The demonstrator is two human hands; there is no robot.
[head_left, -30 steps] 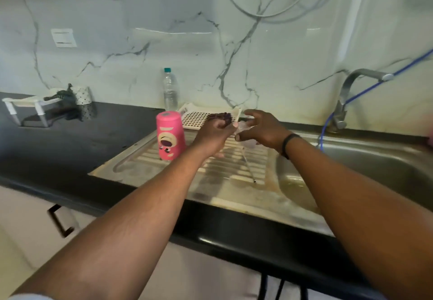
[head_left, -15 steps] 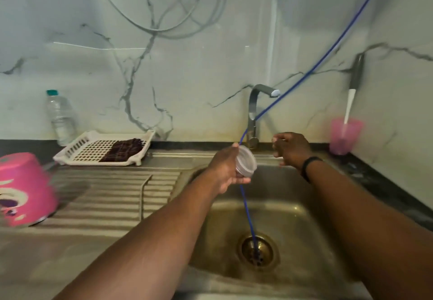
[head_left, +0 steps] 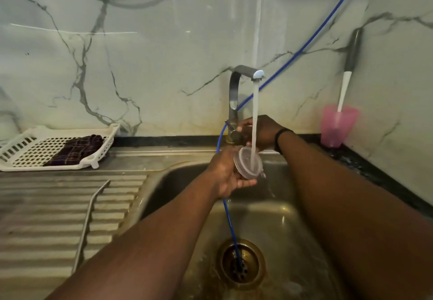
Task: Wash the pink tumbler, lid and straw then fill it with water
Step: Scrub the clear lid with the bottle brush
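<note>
1. The lid [head_left: 248, 162] is a round, clear plastic disc with a raised rim. It is tilted on edge, its hollow face turned up and toward the tap, over the sink basin.
2. The straw [head_left: 90, 220] is thin and pale, lying lengthwise across the ribbed draining board, left of the basin.

Over the sink basin [head_left: 293, 217]: left hand [head_left: 226, 174] gripping the lid [head_left: 248, 162] under the water stream [head_left: 255, 116] from the faucet [head_left: 236, 88]. Just behind — right hand [head_left: 262, 132] at the faucet lever [head_left: 230, 129]. Left of the basin: the drainboard [head_left: 46, 217], straw [head_left: 90, 220] lying on it; behind that, a tray [head_left: 18, 152] with a cloth [head_left: 75, 149] in it. Far right, on the counter [head_left: 365, 168] — a cup [head_left: 337, 126] holding 1 brush [head_left: 345, 84]. In the drain [head_left: 241, 263]: a hose [head_left: 228, 215].
</note>
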